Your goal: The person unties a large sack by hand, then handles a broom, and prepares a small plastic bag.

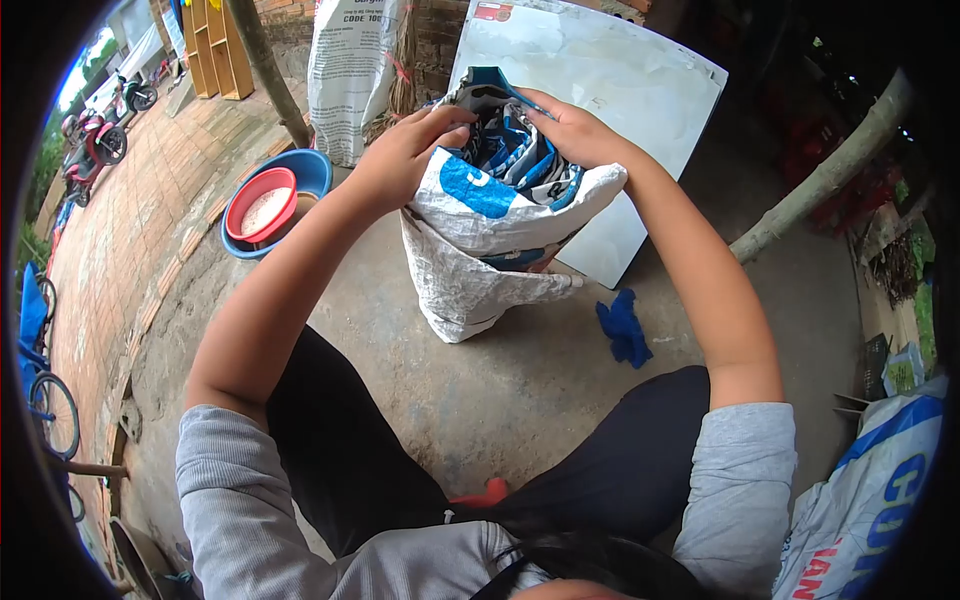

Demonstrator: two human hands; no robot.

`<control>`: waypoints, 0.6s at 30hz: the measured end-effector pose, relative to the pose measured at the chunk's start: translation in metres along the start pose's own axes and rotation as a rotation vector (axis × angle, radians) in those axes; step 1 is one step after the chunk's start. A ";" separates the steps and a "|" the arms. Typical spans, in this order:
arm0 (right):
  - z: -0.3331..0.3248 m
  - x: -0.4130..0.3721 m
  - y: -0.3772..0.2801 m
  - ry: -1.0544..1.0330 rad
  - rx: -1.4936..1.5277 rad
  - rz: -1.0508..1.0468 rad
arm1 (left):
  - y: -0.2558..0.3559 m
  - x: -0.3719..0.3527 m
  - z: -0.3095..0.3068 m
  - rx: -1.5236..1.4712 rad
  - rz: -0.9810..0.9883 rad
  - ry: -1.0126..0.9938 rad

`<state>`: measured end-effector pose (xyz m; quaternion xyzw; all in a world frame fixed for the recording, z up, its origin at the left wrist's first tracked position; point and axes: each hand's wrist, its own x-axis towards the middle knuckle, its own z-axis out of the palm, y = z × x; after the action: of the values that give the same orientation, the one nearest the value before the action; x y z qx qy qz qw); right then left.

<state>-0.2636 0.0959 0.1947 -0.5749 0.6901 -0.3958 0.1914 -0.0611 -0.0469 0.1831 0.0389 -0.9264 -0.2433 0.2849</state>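
A white woven sack with blue print stands upright on the floor in front of me, its top pushed wide. Inside it is a bundle of folded sheets in blue, white and grey, perhaps more sacks. My left hand is closed over the left side of the sack's rim, fingers curled towards the bundle. At the far right of the rim, my right hand grips the edge, with its fingertips partly hidden behind the material. A crumpled blue cloth lies on the floor right of the sack.
Behind the sack a large whitish board leans. A blue basin with a red bowl in it sits left. Another printed sack stands behind; one more lies at right. Wooden poles rise nearby.
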 end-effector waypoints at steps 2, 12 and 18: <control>-0.001 0.009 0.004 -0.040 -0.018 0.047 | -0.008 0.006 -0.005 -0.045 -0.110 -0.063; 0.009 0.024 0.007 -0.108 0.136 0.154 | -0.028 0.003 -0.003 0.097 -0.251 -0.142; 0.002 0.005 0.008 0.089 0.331 -0.045 | -0.005 -0.009 -0.025 -0.399 -0.004 0.138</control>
<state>-0.2690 0.0904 0.1880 -0.5328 0.6101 -0.5334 0.2438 -0.0402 -0.0598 0.1942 0.0000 -0.8382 -0.4190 0.3491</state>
